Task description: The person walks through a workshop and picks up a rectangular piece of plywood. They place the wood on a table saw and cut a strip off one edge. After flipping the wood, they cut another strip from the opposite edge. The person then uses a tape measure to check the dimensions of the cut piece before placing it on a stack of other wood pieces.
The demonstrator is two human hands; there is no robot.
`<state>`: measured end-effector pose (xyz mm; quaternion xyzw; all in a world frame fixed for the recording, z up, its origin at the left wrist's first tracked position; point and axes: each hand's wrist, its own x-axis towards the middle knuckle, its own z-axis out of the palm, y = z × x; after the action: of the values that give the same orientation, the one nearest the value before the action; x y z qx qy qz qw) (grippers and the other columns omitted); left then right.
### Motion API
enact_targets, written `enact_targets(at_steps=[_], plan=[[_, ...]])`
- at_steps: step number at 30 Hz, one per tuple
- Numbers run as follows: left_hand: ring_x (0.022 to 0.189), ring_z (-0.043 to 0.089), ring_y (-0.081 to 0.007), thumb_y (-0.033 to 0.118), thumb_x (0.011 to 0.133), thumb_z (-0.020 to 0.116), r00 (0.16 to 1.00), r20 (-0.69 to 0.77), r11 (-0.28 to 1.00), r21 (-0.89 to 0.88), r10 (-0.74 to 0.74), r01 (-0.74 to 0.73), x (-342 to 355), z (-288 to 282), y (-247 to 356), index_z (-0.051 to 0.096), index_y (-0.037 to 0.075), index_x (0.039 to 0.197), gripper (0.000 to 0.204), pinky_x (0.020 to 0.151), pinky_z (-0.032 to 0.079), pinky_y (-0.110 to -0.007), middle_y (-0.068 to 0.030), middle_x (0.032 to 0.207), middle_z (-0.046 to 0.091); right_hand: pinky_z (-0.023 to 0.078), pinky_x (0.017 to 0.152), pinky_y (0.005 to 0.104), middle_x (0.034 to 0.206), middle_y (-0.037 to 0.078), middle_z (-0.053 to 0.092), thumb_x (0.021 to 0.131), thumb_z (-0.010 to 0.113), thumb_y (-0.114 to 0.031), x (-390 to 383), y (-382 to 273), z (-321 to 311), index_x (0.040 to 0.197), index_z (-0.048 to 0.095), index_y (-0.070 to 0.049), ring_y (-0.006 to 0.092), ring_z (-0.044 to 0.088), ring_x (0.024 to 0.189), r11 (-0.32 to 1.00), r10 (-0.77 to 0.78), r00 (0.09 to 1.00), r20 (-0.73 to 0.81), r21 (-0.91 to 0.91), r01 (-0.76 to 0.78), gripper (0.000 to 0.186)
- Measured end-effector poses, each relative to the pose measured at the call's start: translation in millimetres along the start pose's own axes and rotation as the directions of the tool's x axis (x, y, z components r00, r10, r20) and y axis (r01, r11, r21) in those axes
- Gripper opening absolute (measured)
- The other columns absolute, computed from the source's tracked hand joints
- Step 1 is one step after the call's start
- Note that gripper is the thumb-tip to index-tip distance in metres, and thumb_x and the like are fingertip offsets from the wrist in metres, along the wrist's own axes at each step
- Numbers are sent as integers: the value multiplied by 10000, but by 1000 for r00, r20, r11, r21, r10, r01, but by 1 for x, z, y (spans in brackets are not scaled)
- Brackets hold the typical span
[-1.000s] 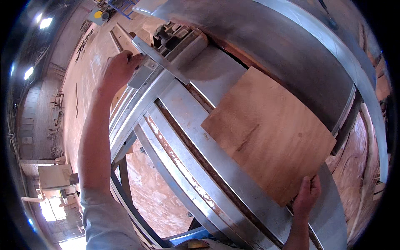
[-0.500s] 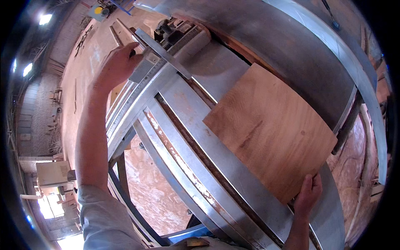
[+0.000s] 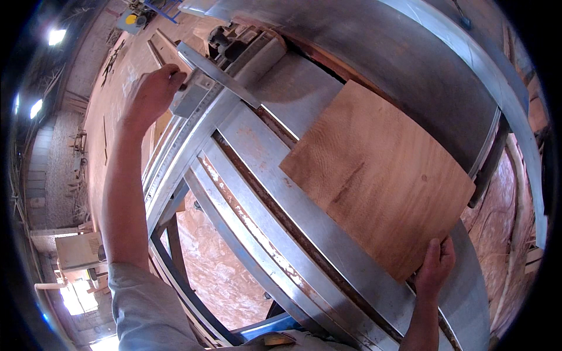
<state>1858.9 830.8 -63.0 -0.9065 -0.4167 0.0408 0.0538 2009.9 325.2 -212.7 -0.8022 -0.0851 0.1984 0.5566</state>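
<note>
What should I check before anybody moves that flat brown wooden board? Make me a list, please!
1. Flat brown wooden board resting on the slotted silver metal table: ok.
2. Bare right hand touching the board's near edge: ok.
3. Bare left hand firmly gripping the boxy grey metal block: cannot tell.
4. Board touching the long straight silver metal bar: not ok, a gap shows.
5. Nothing trapped underneath the board: cannot tell, hidden.

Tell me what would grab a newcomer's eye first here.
The large square brown wooden board stands out first, lying right of centre on a silvery metal table crossed by long dark slots. Next come the outstretched hands: the right hand at the board's near corner, the left hand at upper left, beside a small metal block on the table's edge.
</note>
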Motion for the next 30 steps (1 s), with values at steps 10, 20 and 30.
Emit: enact_targets(at_steps=[10,20,30], plan=[[965,649,-355,417,977,466,978,-56,971,-145,-201,192,0,8,-1,641,28,1054,434,856,482,-428,-183,974,686,443,786,300,939,67,608,924,495,-135,0,-5,-2,1057,565,38,121,535,855,998,56,998,35,-27,-55,229],[969,640,-372,357,957,506,980,93,943,-302,176,-141,9,7,-35,553,46,1150,369,817,483,-426,-224,1013,659,439,839,290,995,72,617,902,474,-97,-1,-3,-2,1130,557,50,118,547,910,994,102,994,42,38,-104,284],[929,622,-430,376,969,429,955,-254,988,-71,-151,137,29,54,-31,575,-14,1003,418,783,466,-482,-259,953,634,427,886,309,1048,89,608,898,483,-147,-4,1,-6,1182,535,51,137,544,960,987,133,988,84,78,-139,350]])
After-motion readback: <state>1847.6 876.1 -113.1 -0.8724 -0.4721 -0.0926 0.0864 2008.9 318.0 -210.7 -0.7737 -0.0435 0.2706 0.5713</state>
